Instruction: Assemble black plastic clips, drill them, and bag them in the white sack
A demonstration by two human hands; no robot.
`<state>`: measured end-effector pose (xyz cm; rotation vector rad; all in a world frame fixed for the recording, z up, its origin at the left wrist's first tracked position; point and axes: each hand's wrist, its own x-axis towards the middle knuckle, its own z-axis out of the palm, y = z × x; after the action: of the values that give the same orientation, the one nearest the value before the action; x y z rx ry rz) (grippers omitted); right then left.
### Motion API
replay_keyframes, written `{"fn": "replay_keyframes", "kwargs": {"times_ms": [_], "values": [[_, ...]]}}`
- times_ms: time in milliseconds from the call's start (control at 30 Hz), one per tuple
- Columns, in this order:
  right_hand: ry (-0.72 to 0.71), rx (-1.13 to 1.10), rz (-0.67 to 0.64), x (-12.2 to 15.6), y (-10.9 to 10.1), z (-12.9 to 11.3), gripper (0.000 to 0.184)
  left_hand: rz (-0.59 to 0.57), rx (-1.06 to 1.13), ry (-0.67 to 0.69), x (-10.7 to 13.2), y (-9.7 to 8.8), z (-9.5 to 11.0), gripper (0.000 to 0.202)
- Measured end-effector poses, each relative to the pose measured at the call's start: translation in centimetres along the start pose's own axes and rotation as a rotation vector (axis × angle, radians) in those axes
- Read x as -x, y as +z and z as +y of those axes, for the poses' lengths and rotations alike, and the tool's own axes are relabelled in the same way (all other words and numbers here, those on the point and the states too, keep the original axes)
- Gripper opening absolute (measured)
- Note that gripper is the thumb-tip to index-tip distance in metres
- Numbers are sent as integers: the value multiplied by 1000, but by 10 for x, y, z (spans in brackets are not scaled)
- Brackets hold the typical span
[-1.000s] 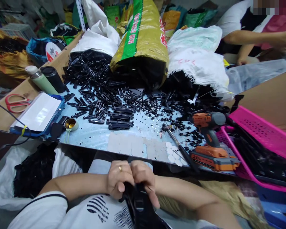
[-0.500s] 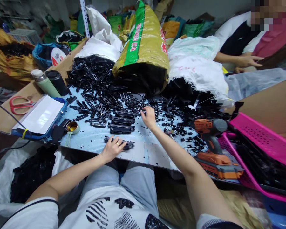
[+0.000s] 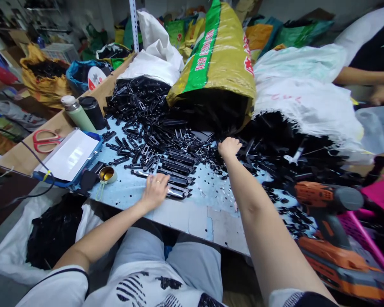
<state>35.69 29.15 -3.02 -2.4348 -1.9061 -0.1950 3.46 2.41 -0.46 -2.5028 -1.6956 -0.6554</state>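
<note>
My left hand point(image 3: 155, 190) has its fingers curled over a long black plastic part point(image 3: 178, 192) at the near end of a row. Several similar parts point(image 3: 179, 165) lie side by side just beyond it. Farther off, my right hand point(image 3: 230, 147) reaches into the dark heap by the mouth of a yellow sack point(image 3: 225, 68). Its fingers bend downward and their tips are hidden, so what they hold cannot be made out. Between the hands, small pins and black pieces point(image 3: 208, 155) are scattered on the blue tabletop point(image 3: 118, 194).
An orange cordless drill point(image 3: 333, 238) stands at the right beside a pink basket point(image 3: 366, 243). On the left are a brass-coloured cup point(image 3: 108, 175), scissors point(image 3: 46, 140), a paper-topped tray point(image 3: 68, 155) and two bottles point(image 3: 78, 113). A white sack point(image 3: 307, 102) and a co-worker's arm point(image 3: 361, 76) are at back right.
My right hand has moved farther out, from the small pins to the heap by the sack. The left hand's part now lies closer to the row. The view has turned.
</note>
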Motion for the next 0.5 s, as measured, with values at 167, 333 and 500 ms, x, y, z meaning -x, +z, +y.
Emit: {"fn": "replay_keyframes", "kwargs": {"times_ms": [167, 333, 500], "values": [[32, -115, 114, 15, -5, 27, 42, -139, -133, -241, 4, -30, -53, 35], [-58, -212, 52, 42, -23, 45, 39, -303, -181, -171, 12, -24, -78, 25], [-192, -175, 26, 61, -38, 32, 44, -161, 7, -320, 21, -18, -76, 21]]}}
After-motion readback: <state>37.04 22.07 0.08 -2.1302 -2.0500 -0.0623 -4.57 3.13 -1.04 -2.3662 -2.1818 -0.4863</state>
